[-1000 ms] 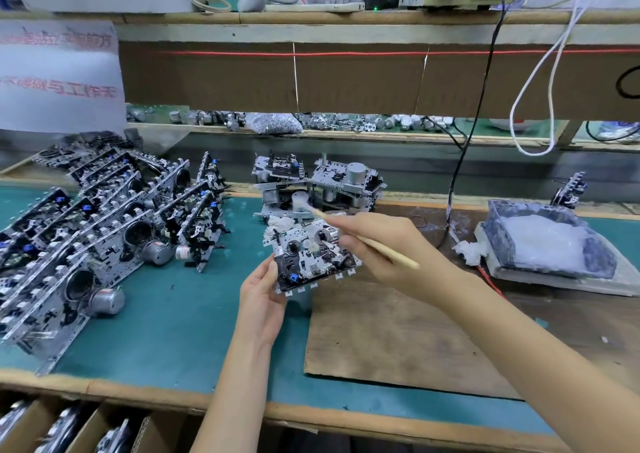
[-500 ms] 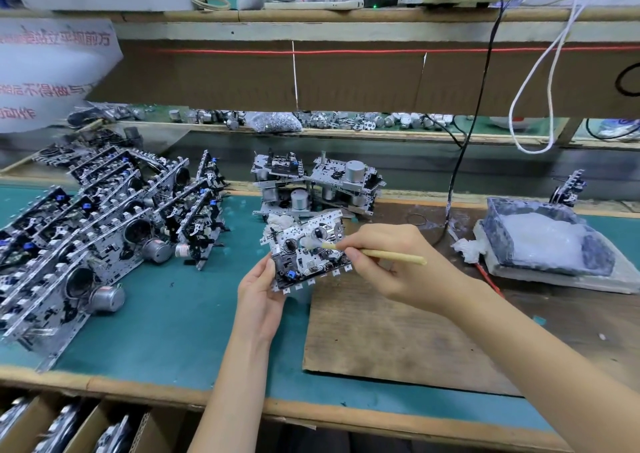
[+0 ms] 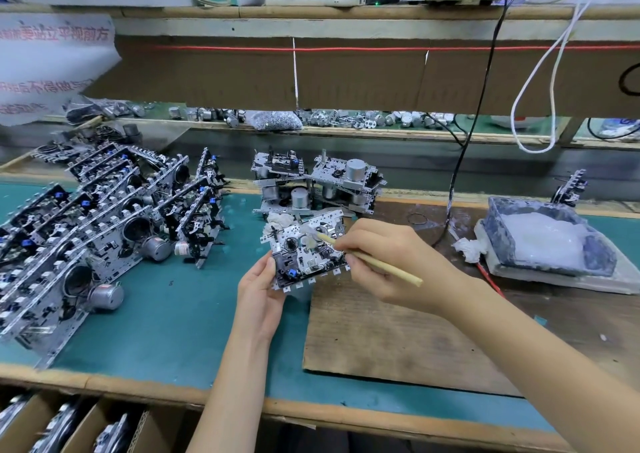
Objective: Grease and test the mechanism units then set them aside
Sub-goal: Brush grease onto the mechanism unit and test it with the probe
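Held the mechanism unit [image 3: 304,250] apparently clear of the bench, face tilted up toward the camera, over the seam between green mat [image 3: 173,314] and brown board [image 3: 398,334]. Gripped it at the lower-left corner with the left hand [image 3: 261,293], thumb against the near edge, other fingers out of sight behind the plate. Pinched the brush [image 3: 381,266] in the right hand [image 3: 391,262], fingers curled round the pale wooden handle. Ran the handle's long axis from lower right to upper left, with the white-loaded tip on the upper middle of the unit's face, beside a round dark hub. Found the right hand nearer the work point, just right of the unit and overlapping its right edge, and the left hand below and to its left. Judged greasing to be the step in hand, with testing and setting aside not yet done.

Could not make out which part the tip touched: too small and smeared white. Lost the unit's right edge behind the right knuckles. Saw two more units [image 3: 318,182] stacked just behind, a leaning row of units [image 3: 104,230] on the mat to the left, and the grease tray [image 3: 543,241] well apart to the right. Caught only the tops of the cardboard boxes [image 3: 86,428] at the bottom edge, contents unclear.
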A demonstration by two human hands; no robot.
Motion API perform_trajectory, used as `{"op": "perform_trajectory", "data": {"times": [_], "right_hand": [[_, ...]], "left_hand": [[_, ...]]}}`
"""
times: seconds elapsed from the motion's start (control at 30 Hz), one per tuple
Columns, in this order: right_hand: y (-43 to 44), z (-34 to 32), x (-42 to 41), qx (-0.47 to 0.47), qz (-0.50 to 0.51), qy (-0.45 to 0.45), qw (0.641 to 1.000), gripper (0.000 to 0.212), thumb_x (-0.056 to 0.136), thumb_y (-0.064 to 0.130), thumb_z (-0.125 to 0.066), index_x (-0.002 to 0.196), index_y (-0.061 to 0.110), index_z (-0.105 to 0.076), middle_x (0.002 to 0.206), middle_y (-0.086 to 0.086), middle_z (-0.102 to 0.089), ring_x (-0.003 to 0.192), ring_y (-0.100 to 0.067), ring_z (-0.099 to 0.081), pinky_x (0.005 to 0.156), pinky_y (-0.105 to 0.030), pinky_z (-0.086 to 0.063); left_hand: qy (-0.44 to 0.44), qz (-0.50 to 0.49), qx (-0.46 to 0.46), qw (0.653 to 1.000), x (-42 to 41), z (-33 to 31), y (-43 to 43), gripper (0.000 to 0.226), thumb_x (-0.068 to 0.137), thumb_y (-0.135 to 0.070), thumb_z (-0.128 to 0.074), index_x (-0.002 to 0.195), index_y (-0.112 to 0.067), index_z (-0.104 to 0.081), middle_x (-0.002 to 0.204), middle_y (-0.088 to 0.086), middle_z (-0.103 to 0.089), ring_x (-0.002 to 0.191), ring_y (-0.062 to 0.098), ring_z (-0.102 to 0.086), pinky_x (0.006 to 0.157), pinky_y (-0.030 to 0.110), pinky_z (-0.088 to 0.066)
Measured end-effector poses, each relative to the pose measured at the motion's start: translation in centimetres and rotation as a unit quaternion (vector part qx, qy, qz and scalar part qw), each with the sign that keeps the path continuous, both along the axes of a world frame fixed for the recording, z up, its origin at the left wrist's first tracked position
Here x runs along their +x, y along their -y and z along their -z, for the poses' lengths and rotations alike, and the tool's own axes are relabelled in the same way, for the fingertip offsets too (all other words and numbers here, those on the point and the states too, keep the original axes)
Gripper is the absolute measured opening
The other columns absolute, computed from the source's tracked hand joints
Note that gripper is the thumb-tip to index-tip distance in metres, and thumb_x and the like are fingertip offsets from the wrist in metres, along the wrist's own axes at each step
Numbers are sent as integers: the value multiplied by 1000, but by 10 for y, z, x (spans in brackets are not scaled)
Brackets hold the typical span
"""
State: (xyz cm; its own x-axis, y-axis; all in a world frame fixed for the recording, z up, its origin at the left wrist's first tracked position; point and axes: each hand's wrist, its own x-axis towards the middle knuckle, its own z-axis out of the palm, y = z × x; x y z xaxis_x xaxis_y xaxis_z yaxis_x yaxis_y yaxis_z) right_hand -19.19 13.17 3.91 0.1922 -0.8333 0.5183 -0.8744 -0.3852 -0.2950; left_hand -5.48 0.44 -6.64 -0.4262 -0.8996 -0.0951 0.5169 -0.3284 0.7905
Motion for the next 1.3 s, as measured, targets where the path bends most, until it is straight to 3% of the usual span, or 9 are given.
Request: {"op": "perform_trajectory", "data": {"times": [0.1,0.57,0.7,0.93,1.17,1.3], "right_hand": [[0,-2,1,4,1,-25,1000,18,79,0,-56,92,-2,-68,82,-13,-62,69,-27,-60,61,-36,-51],[0,-1,3,63,27,-67,995,25,73,2,-54,87,4,-74,81,-12,-61,65,-27,-58,58,-28,-45],[-1,-3,5,63,36,-69,995,25,72,1,-54,85,4,-75,80,-13,-61,63,-26,-58,60,-22,-37],[-1,-2,5,73,36,-76,994,25,71,1,-53,84,4,-75,80,-13,-61,63,-25,-57,59,-24,-36],[1,-1,4,52,26,-84,995,24,71,0,-54,83,4,-75,79,-13,-60,63,-28,-57,56,-26,-42],[1,-3,3,-24,40,-60,997,23,72,-2,-57,86,4,-75,80,-15,-61,62,-30,-58,52,-33,-49]], "left_hand": [[-4,0,-2,1000,1,0,0,24,98,-5,-38,106,-4,-60,88,3,-71,75,11,-68,69,22,-55],[7,-4,-5,1000,0,1,1,24,98,-4,-38,99,-6,-61,81,0,-73,71,10,-67,65,21,-55],[14,-2,-6,1000,0,1,1,23,98,-7,-39,105,-4,-60,95,7,-67,82,17,-62,70,22,-54],[19,-3,-7,1000,1,2,1,23,97,-7,-39,107,-4,-60,99,9,-65,86,19,-61,74,24,-53],[17,-4,-3,1000,0,3,2,24,98,-6,-38,108,-5,-61,96,6,-67,84,16,-63,72,22,-53],[15,-8,2,1000,1,2,2,24,97,-6,-39,107,-5,-61,92,3,-70,81,14,-64,70,22,-54]]}}
